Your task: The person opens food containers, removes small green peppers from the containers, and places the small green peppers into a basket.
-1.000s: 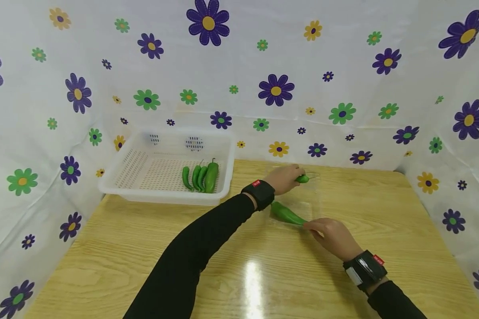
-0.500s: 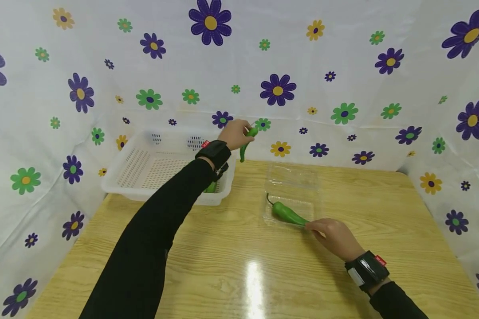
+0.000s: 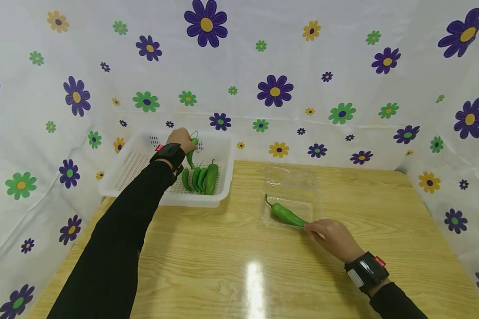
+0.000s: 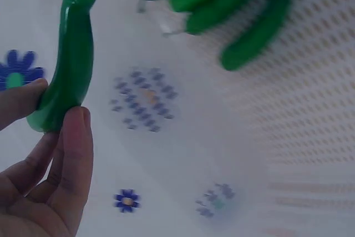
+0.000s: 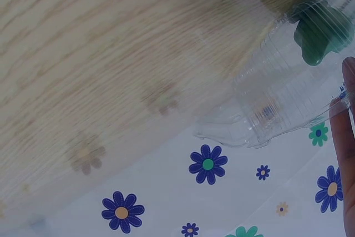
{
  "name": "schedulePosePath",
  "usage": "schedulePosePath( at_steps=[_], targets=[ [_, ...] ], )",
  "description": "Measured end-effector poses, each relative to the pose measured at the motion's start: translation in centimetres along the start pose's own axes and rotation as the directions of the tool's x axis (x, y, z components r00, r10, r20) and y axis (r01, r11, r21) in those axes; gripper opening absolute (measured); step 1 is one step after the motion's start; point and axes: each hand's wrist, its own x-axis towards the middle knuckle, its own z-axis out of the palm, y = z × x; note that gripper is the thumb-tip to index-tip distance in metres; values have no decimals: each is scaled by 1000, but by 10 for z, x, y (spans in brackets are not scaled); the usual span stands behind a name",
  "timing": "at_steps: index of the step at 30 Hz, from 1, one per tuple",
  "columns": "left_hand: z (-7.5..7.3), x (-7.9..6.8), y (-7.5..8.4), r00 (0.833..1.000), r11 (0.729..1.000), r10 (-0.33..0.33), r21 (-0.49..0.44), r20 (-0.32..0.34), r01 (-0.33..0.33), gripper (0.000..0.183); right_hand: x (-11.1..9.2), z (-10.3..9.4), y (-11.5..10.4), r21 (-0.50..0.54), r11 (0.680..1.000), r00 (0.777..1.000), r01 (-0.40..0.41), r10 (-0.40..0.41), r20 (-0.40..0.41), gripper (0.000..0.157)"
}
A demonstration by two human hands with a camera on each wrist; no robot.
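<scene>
My left hand [image 3: 182,139] pinches a small green chili pepper [image 3: 190,155] between thumb and fingers, over the white plastic basket [image 3: 123,193]. In the left wrist view the chili [image 4: 75,54] stands up from the fingertips, its curved end at the top. On the right, my right hand [image 3: 335,239] grips the near edge of an open clear plastic box [image 3: 291,177]. A larger green pepper [image 3: 285,215] lies slanted in this box, its tapered end right at the right fingertips. Through the clear wall [image 5: 266,104], the right wrist view shows part of that pepper [image 5: 316,40].
Several green peppers [image 3: 210,178] lie side by side in the basket's right part. The wooden table [image 3: 207,257] carries both basket and box. A white flower-print sheet [image 3: 231,62] rises behind the table and along both sides.
My left hand has moved left from above the clear box to over the basket, carrying the small chili pepper along. The right hand, box and larger pepper have stayed put.
</scene>
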Motion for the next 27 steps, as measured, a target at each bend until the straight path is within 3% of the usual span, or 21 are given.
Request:
schedulePosePath(
  at_steps=[4, 10, 13, 16, 21, 24, 27],
  targets=[
    [14, 7, -34, 998, 998, -34, 53, 55, 31, 47, 0, -1, 0, 5, 1000, 1000, -3, 3, 0, 27],
    [19, -2, -52, 997, 991, -59, 125, 43, 53, 20, 1, -2, 1, 4, 1000, 1000, 4, -4, -2, 26],
    [21, 9, -59, 996, 985, -69, 161, 59, 59, 28, 1, -2, 0, 9, 1000, 1000, 0, 0, 0, 26],
    [31, 35, -79, 992, 982, -82, 180, 96, 64, 37, 1, -2, 0, 9, 1000, 1000, -7, 7, 2, 25],
    [83, 115, -162, 1000, 972, -13, 233, 27, 6, 41, 2, 1, 0, 9, 1000, 1000, 4, -4, -1, 26],
    [104, 151, -201, 994, 962, -53, 271, 91, 27, 46, 2, 2, 0, 17, 1000, 1000, 7, -7, -2, 25],
    [107, 159, -211, 967, 939, -124, 341, 223, 42, 40, 2, 1, -1, 24, 1000, 1000, -6, 6, 6, 25]
  ],
)
